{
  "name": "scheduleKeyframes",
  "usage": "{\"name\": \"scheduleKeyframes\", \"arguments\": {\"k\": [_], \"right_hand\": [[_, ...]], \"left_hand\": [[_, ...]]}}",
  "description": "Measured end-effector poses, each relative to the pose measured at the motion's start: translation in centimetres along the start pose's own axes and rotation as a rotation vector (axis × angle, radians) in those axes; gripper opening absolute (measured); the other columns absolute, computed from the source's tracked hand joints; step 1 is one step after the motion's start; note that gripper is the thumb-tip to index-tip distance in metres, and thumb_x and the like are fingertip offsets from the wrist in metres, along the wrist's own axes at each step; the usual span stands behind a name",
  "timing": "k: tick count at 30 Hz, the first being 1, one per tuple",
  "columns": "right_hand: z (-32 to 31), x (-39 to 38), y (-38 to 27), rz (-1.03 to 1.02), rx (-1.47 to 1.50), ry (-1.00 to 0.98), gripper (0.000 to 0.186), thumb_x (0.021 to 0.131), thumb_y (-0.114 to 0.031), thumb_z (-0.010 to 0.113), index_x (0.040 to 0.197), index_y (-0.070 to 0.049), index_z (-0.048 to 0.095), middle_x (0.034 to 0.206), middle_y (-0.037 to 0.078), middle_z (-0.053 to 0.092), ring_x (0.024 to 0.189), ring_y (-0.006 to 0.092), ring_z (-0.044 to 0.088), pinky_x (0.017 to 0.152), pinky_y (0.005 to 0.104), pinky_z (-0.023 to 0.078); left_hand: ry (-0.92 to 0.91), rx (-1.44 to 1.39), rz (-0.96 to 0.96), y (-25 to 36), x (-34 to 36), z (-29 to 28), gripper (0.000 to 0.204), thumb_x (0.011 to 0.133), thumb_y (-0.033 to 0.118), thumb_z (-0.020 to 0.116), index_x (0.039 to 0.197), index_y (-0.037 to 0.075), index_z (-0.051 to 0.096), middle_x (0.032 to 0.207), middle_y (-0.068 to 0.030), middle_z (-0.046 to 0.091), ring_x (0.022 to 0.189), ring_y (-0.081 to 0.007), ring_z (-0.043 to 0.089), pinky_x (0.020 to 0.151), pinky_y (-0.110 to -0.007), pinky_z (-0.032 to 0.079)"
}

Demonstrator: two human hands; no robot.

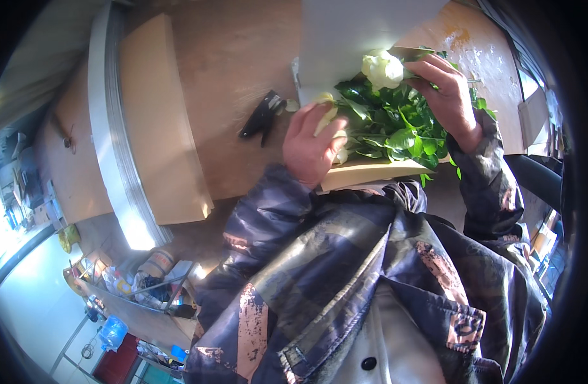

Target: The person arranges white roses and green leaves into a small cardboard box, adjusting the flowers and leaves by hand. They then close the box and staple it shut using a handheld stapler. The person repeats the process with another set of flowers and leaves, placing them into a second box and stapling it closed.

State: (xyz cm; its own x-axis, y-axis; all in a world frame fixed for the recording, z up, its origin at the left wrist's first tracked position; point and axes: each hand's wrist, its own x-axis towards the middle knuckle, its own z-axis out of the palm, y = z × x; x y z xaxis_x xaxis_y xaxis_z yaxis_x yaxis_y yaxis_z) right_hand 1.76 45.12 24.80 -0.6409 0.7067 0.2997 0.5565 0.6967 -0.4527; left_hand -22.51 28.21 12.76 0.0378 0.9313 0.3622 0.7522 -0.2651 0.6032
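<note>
Over the leafy bunch [402, 131], your right hand [444, 89] is pinching a white rose [382, 69]; at the bunch's left, your left hand [310, 144] is curling around pale petals [328, 119], grip unclear.

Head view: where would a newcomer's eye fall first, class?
Most likely on the creamy white rose, bright at upper right of centre against green leaves, with the right hand just to its right. Next, perhaps, come the left hand at the leaves' left edge and the black tool, possibly a stapler, on the brown tabletop further left.
</note>
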Motion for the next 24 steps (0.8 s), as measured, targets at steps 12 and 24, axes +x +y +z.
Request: {"name": "scheduleKeyframes", "arguments": {"k": [12, 24], "right_hand": [[-0.3, -5.2, 17.0, -0.058, -0.035, -0.467, 0.013, 0.076, -0.013, 0.078, 0.086, -0.010, 0.069, 0.089, 0.008, 0.067, 0.093, 0.0326, 0.067, 0.079, 0.0450, 0.056], [-16.5, -12.4, 37.9, 0.483, -0.363, 0.100, 0.016, 0.094, -0.009, 0.068, 0.109, -0.009, 0.075, 0.097, 0.007, 0.068, 0.092, 0.0273, 0.068, 0.080, 0.0353, 0.055]], "left_hand": [[-0.877, 0.242, 0.238, 2.0, 10.2, 12.1, 0.064, 0.091, 0.049, 0.071, 0.151, 0.029, 0.058, 0.168, -0.0112, 0.036, 0.160, -0.0372, 0.019, 0.128, -0.066, 0.010], [-0.722, 0.154, 0.253, 1.9, 9.1, 13.1, 0.064, 0.088, 0.044, 0.076, 0.147, 0.026, 0.061, 0.167, -0.0121, 0.037, 0.158, -0.0374, 0.023, 0.129, -0.062, 0.011]]}}
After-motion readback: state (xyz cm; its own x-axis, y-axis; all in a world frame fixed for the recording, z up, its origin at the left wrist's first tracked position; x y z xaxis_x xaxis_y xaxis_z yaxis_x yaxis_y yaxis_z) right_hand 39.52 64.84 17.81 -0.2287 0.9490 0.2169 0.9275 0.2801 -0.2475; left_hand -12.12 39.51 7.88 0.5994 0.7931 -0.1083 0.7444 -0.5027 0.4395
